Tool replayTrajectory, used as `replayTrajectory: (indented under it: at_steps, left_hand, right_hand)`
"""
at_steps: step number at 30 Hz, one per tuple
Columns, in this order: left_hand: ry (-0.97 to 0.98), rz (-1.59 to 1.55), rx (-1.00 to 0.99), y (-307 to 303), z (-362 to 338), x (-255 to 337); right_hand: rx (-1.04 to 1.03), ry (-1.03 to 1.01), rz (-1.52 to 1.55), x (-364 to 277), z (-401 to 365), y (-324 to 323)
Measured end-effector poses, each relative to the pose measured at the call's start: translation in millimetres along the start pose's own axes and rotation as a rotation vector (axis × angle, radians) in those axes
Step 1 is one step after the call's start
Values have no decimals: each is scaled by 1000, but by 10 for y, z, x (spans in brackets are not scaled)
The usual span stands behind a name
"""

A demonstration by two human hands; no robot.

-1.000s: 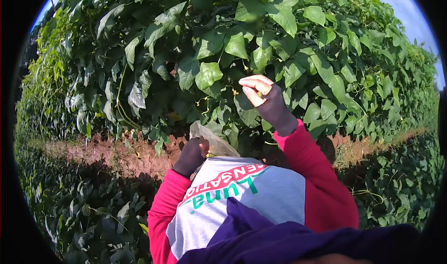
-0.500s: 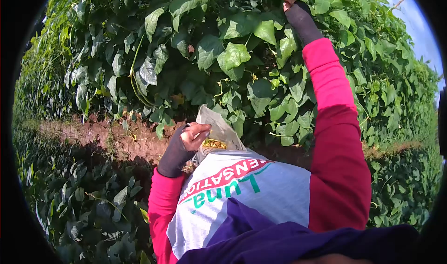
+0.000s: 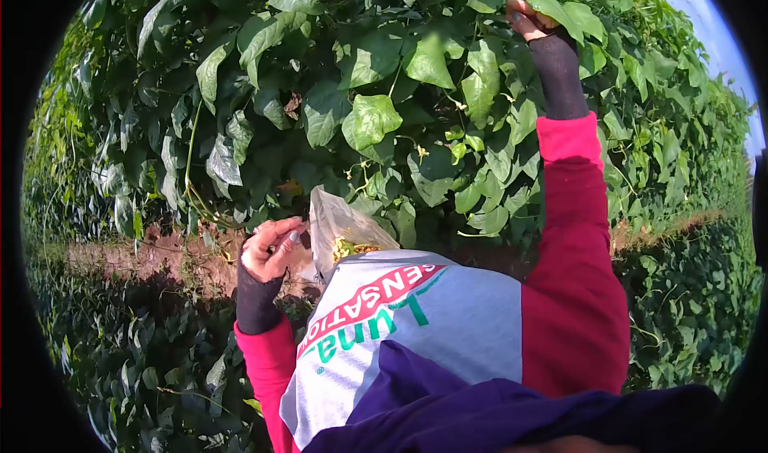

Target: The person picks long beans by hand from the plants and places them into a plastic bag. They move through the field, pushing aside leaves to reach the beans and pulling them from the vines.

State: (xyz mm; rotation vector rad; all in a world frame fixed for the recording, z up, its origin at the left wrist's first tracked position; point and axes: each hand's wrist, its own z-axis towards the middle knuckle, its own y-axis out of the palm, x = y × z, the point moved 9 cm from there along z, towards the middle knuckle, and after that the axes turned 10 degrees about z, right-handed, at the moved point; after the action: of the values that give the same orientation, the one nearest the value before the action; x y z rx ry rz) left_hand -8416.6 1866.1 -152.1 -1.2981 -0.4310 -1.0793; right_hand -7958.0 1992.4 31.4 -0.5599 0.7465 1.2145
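Observation:
My left hand (image 3: 270, 249), in a dark fingerless sleeve, is just left of an open whitish bag (image 3: 340, 221) at my waist. Its fingers are bent and close together; whether they hold anything is too small to tell. Inside the bag lie small yellow and green pieces (image 3: 348, 250). At the upper right my right hand (image 3: 530, 21) reaches into the leafy vines (image 3: 372, 121), its fingers curled and partly covered by a leaf. What it grips, if anything, is hidden.
A tall wall of green vines fills the front. Reddish soil (image 3: 160, 257) runs along its foot. Low leafy plants (image 3: 160, 349) grow at the lower left and lower right. Sky shows at the upper right.
My left hand has moved left, from the bag's opening to beside it. My right hand has shifted slightly right and down among the leaves. The whole view has shifted a little.

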Motion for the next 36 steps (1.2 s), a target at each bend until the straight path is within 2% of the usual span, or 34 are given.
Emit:
replayTrajectory:
  at_steps: [1,3,5,7,9,10,11,12,14,15,17,19,21,23,24,26,27,29,31,32,33,35,36]
  left_hand:
    - [-17,-68,16,29,136,102]
    - [58,-83,-18,178,404,225]
    - [266,-6,-105,355,691,653]
    - [332,-99,-210,608,904,886]
    - [454,-112,-253,803,1065,1084]
    - [482,-124,-260,876,1112,1151]
    - [508,-112,-241,885,1168,1198]
    - [503,-127,-235,859,1194,1241]
    - [462,-172,-213,771,1196,1243]
    - [437,-222,-209,727,1180,1201]
    - [448,-199,-128,584,1141,1119]
    - [442,-145,-39,333,1086,1026]
    - [464,-122,145,-88,978,1046]
    - [468,43,306,-593,794,1110]
    - [459,122,421,-868,690,1081]
    - [399,283,770,-1482,476,961]
    - [235,152,859,-1785,413,720]
    - [127,-186,877,-2252,498,320]
    - [114,-203,776,-2547,737,-3]
    - [183,-180,703,-2614,875,-47]
    - [158,-144,612,-2688,1054,-136]
    - [151,-158,582,-2841,1283,-256]
    - [169,-300,564,-2932,1323,-200]
  right_hand:
    - [9,6,-3,-128,-150,58]
    - [-49,164,-57,-136,-434,177]
    - [-365,315,-84,20,-843,489]
    - [-713,311,-493,251,-1209,771]
    - [-750,219,-660,743,-1452,693]
    - [-678,349,-789,972,-1473,607]
    - [-567,334,-830,998,-1430,594]
    - [-527,385,-846,1132,-1438,569]
    - [-445,342,-689,1140,-1394,701]
    - [-402,127,-474,1320,-1403,617]
    - [-398,220,-654,1208,-1363,694]
    - [-338,47,-471,1117,-1387,708]
    - [-178,437,-188,1306,-1517,667]
    - [-293,360,-253,943,-1489,877]
    - [-288,401,-123,845,-1523,986]
    - [-340,330,-31,480,-1516,1276]
    - [-367,264,2,310,-1510,1426]
    - [-491,272,123,158,-1568,1766]
    - [-695,206,98,9,-1639,2200]
    - [-730,191,128,-107,-1670,2427]
    - [-760,157,159,-239,-1634,2720]
    - [-819,120,158,-482,-1550,3274]
    - [-816,42,182,-629,-1474,3547]
